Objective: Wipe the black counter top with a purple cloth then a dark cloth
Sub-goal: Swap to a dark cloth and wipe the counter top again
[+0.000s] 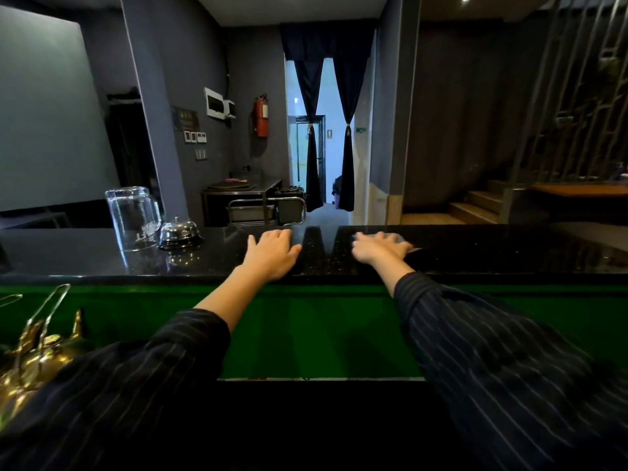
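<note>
The glossy black counter top point(492, 253) runs across the whole view. My left hand point(272, 254) lies flat on it near the middle, fingers spread, holding nothing. Further right, my right hand point(379, 249) presses down with straight fingers and looks blurred. A thin dark cloth point(415, 248) shows only as a small edge past its fingertips. Most of the cloth is hidden under the hand, and its colour is hard to tell against the black stone.
An upturned clear glass jug point(133, 217) and a chrome service bell point(179, 233) stand on the counter at the left. Brass vessels and tongs point(37, 351) sit below at the near left. Behind the counter's green front panel point(323, 331), a doorway with dark curtains and stairs lie beyond.
</note>
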{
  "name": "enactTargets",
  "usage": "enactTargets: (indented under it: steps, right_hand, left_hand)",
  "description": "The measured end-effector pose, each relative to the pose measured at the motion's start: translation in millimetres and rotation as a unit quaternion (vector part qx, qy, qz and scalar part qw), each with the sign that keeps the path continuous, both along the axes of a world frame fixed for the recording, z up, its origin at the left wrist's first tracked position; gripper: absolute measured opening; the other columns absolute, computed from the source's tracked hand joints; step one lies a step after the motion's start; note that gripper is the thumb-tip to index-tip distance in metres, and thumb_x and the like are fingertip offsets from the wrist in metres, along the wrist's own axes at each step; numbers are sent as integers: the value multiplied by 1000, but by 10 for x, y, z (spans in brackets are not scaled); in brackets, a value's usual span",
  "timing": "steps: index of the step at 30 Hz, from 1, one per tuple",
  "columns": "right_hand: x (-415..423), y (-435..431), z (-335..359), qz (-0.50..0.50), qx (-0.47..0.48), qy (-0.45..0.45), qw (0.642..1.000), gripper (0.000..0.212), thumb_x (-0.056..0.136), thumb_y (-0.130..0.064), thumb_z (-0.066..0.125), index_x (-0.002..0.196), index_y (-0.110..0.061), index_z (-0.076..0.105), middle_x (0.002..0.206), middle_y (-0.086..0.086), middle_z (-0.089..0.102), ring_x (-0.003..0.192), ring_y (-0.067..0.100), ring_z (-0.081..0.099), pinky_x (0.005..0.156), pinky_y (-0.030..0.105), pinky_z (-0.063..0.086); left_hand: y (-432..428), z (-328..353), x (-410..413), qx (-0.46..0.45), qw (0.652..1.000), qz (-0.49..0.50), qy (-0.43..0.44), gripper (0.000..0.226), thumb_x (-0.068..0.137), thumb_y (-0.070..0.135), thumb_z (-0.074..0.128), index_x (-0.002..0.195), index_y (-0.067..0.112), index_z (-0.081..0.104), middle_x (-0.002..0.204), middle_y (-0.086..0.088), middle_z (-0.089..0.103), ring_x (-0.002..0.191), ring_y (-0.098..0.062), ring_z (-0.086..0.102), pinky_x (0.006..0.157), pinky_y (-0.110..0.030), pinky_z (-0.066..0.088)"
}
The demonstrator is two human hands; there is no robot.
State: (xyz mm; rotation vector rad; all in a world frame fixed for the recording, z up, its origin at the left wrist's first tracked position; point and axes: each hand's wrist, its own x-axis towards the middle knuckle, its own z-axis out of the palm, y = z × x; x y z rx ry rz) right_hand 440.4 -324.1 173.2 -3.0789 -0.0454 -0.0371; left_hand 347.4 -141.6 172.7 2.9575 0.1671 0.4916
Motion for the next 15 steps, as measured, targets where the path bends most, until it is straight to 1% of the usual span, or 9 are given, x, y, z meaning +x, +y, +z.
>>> enactTargets:
  steps: [3,6,8,10,11,15]
  right_hand:
    - [54,358,-55,158,13,-11,987,50,99,-50,23,148,-49,21,161,4,19,146,36,15,112,64,14]
    - [326,482,-60,236,10,11,972,51,99,-53,19,150,-49,14,163,1,16,148,31,14,112,65,12]
    - [529,495,-45,251,14,30,967,51,100,-52,18,150,-48,14,163,0,14,149,31,11,111,67,8]
    - [715,506,-32,246,17,40,968,51,100,-52,19,151,-48,14,164,1,12,150,32,10,111,68,5]
    - [807,505,-24,240,19,44,970,51,100,-53,19,151,-47,14,164,1,11,150,32,9,111,68,4]
    - [1122,353,34,220,27,68,973,55,98,-60,17,151,-47,13,164,1,9,150,32,9,114,65,4]
  left_hand:
    - [-274,-35,301,-34,999,-23,15,43,96,28,38,134,10,44,141,-13,46,130,-32,40,109,-55,26]
    - [-298,-129,463,-79,996,-22,37,42,94,24,36,133,11,44,136,-19,50,124,-37,46,104,-48,37]
    - [-266,-165,500,-92,995,-18,43,41,95,24,36,132,11,49,136,-17,51,124,-35,47,104,-43,38]
    - [-248,-187,524,-98,994,-16,38,38,97,22,37,126,8,56,135,-14,54,124,-32,48,105,-39,38]
    - [-250,-188,529,-97,995,-16,34,38,97,22,37,126,8,57,136,-14,54,126,-31,47,106,-38,37]
    - [-253,-168,511,-108,994,-16,16,41,99,23,38,136,13,49,144,-8,47,134,-25,40,112,-32,30]
